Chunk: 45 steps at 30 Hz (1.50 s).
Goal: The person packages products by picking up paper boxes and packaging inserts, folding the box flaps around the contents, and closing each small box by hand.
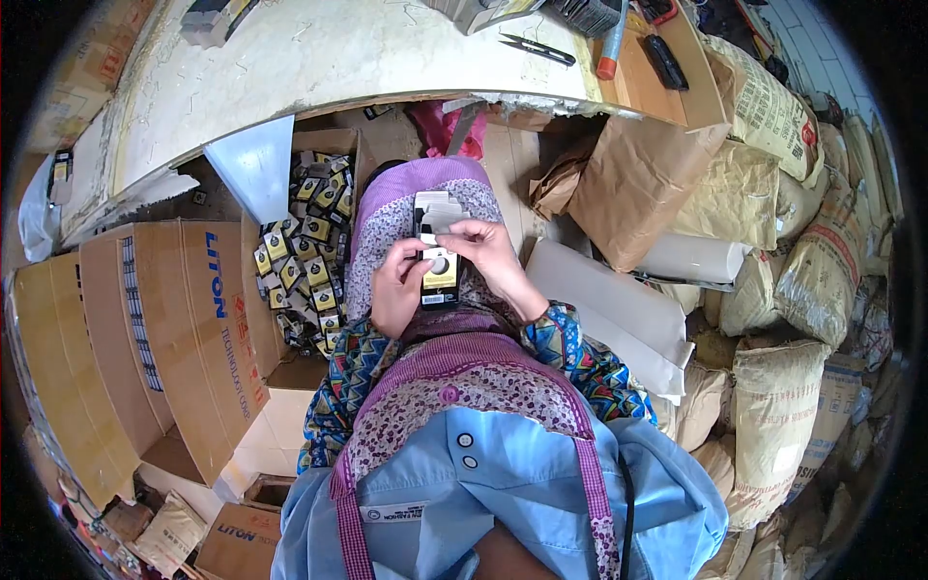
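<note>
Over my lap, my left hand [396, 287] is closed on a small black-and-yellow package [440, 275] with a round pale spot and a white barcode label at its lower end. My right hand [495, 259] is closed too, its thumb and fingertips pinching the package's upper edge. What exactly lies between those fingertips is too small to make out. Just beyond the fingers, a stack of pale flat cards [440, 206] rests on the purple flowered apron [387, 220].
A carton [253, 333] at left holds many similar black-and-yellow packages [314, 227]. Ahead, the worktable [387, 58] bears thread snips [537, 48] and an orange-tipped blue tool [609, 58]. Brown paper [633, 184] and stuffed sacks [778, 416] crowd the right. Opened cartons [198, 319] stand left.
</note>
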Each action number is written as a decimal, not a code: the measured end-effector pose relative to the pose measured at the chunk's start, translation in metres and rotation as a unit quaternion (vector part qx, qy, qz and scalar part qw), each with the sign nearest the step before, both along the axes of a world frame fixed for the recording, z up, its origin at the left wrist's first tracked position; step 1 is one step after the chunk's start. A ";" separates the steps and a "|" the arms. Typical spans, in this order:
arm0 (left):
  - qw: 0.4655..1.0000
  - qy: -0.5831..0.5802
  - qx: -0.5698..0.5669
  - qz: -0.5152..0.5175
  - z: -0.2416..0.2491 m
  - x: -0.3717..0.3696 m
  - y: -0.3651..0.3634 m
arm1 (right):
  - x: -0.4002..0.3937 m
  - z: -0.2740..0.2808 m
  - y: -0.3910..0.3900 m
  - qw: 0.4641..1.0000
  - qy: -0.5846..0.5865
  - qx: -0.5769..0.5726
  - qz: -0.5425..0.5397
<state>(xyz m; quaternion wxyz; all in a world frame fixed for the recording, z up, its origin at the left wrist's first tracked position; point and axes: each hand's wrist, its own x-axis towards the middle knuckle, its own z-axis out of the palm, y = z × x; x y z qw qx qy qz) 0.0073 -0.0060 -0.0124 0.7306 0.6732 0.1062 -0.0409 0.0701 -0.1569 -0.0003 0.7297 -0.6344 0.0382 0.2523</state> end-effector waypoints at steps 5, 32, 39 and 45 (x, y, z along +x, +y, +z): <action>0.997 0.013 -0.065 0.033 0.008 0.002 -0.001 | 0.000 -0.001 -0.013 0.980 -0.119 -0.092 0.130; 0.970 0.055 0.233 -0.040 0.010 0.004 -0.002 | -0.008 0.002 0.002 0.986 -0.105 -0.114 0.054; 0.930 -0.108 0.350 0.001 0.014 0.009 -0.004 | -0.006 -0.002 0.003 0.978 -0.159 -0.096 0.096; 0.984 -0.021 0.174 -0.028 -0.011 0.008 0.003 | -0.007 -0.001 0.006 0.981 -0.149 -0.100 0.073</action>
